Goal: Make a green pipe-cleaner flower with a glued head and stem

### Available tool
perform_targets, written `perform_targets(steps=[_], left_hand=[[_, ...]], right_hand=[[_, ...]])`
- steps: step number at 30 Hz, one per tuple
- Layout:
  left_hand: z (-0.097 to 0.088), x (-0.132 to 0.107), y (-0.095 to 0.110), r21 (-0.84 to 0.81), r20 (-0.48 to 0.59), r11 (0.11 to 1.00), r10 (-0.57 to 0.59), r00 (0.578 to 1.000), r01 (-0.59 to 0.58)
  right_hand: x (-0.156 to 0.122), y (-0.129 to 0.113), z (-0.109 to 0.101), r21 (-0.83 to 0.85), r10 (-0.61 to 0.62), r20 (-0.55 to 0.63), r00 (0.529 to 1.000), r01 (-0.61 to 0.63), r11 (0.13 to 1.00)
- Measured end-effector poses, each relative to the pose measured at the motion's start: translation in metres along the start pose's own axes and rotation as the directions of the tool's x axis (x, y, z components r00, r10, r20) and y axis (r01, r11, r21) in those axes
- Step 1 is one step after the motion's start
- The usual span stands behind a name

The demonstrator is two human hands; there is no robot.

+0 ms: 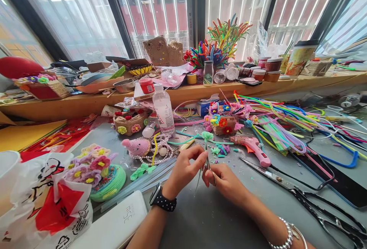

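My left hand point(185, 167), with a black watch on its wrist, pinches a thin stem topped by a small mint-green pipe-cleaner flower point(207, 136). My right hand point(222, 178), with a beaded bracelet on its wrist, is closed round a slim metal tool point(208, 164) that meets the stem just below the flower. Both hands hover over the grey table point(218, 218), close together.
A pink glue gun point(254, 147) and large black scissors point(309, 199) lie to the right. Loose pipe cleaners point(286, 117) spread at back right. A water bottle point(163, 109), flower baskets point(220, 123), a pearl string point(155, 153), a white box point(114, 224) and a plastic bag point(43, 203) crowd the left.
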State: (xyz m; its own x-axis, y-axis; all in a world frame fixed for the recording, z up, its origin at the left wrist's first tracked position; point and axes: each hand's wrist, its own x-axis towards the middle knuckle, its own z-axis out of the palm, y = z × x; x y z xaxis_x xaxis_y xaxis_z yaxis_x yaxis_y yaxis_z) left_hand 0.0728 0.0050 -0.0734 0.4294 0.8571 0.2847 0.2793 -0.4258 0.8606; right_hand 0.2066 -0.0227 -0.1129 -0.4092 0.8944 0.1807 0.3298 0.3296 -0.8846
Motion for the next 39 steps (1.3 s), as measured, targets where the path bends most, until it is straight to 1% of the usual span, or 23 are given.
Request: perform_targets(steps=[10, 18, 22, 25, 30, 35, 39], left_hand=[[0.0003, -0.0001, -0.0038, 0.019, -0.032, 1.0, -0.016, 0.999, 0.017], [0.0007, 0.0001, -0.0038, 0.032, 0.014, 0.999, -0.01, 1.0, 0.009], [0.0005, 0.0003, -0.006, 0.042, 0.021, 0.999, 0.004, 1.0, -0.005], [0.0006, 0.0008, -0.0067, 0.026, 0.01, 1.0, -0.009, 1.0, 0.008], [0.0011, 0.0006, -0.0061, -0.034, 0.013, 0.999, -0.038, 0.999, 0.039], [0.0009, 0.0005, -0.0048, -0.036, 0.003, 0.999, -0.04, 0.999, 0.04], [0.0008, 0.0012, -0.0058, -0.057, -0.013, 0.996, -0.076, 0.997, 0.075]], right_hand=[[0.0037, -0.0005, -0.0001, -0.083, 0.03, -0.088, 0.996, -0.037, 0.996], [0.0013, 0.0032, 0.0026, -0.041, 0.026, -0.041, 0.999, -0.028, 0.999], [0.0009, 0.0019, 0.0027, -0.049, 0.04, -0.079, 0.996, -0.044, 0.998], [0.0019, 0.0019, 0.0028, -0.066, 0.062, -0.108, 0.992, -0.07, 0.995], [0.0041, 0.0045, 0.0028, -0.071, 0.056, -0.121, 0.991, -0.065, 0.995], [0.0036, 0.0039, 0.003, -0.064, 0.051, -0.13, 0.99, -0.06, 0.996], [0.0031, 0.0029, 0.0033, -0.048, 0.054, -0.132, 0.99, -0.061, 0.997]])
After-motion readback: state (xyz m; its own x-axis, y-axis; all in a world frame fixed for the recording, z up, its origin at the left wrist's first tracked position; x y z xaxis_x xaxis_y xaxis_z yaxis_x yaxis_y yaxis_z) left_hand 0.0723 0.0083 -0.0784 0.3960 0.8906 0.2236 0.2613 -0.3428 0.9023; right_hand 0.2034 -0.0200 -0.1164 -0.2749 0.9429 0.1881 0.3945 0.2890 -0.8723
